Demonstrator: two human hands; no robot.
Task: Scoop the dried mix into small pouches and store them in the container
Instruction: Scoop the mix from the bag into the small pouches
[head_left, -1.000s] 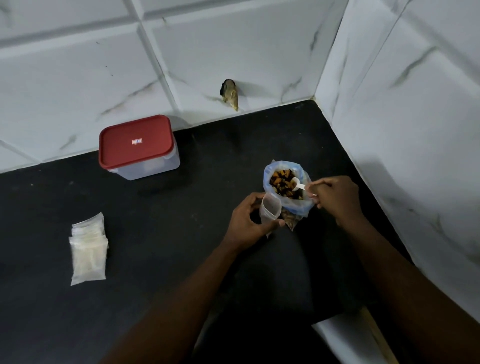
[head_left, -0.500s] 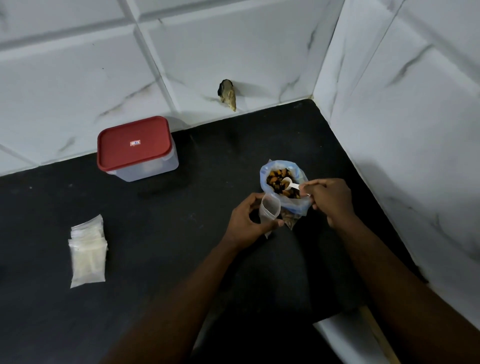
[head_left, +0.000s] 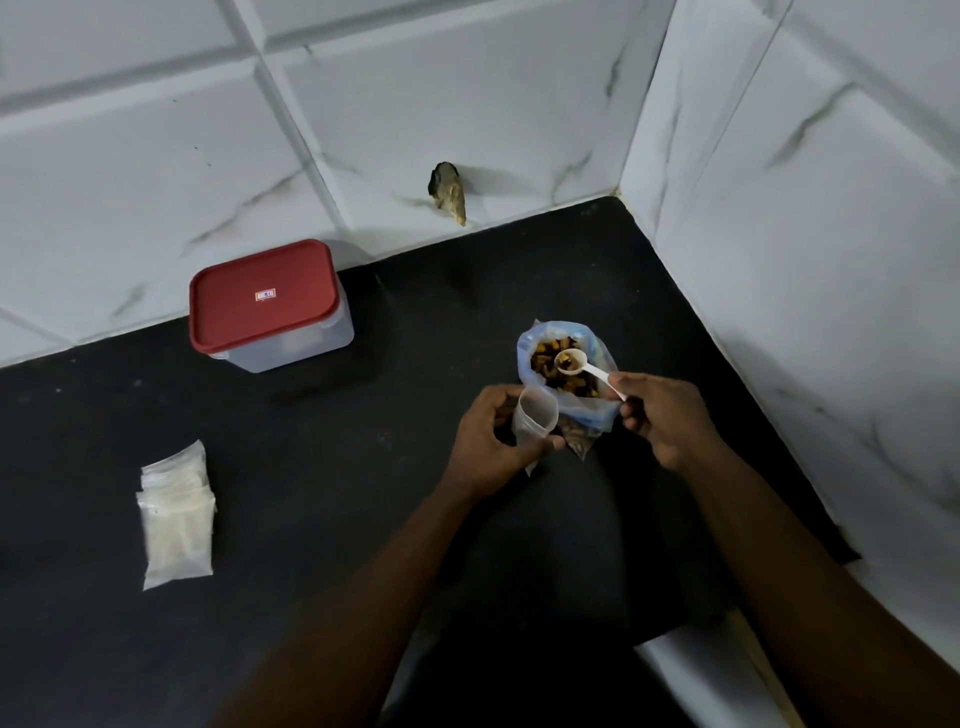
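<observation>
R hand (head_left: 662, 415) grip clamped on spoon (head_left: 584, 366) handle, loaded bowl over mix bag (head_left: 563, 374); L hand (head_left: 491, 441) grip pinches open pouch (head_left: 535, 421) beside bag; step: scooping; next: tip spoon into pouch w/o spill; lidded container (head_left: 270, 306) well apart on worktop (head_left: 363, 467).

Countertop (head_left: 291, 519): black, matt, faintly speckled.
Wall tiles (head_left: 130, 171), upper frame and right side: white, marble-veined, smooth, soft sheen.
Container (head_left: 291, 343), left of centre: translucent frosted plastic body; lid (head_left: 262, 293) red plastic, smooth, semi-gloss.
Stack of pouches (head_left: 176, 519), lower left: clear plastic film, slightly cloudy.
Pouch (head_left: 535, 415), centre: thin translucent plastic film.
Bag (head_left: 592, 410), right of centre: thin bluish transparent plastic, crinkled.
Scoop (head_left: 587, 366): white plastic, smooth.
Dried mix (head_left: 545, 364): brown-orange pieces, rough, matt.
</observation>
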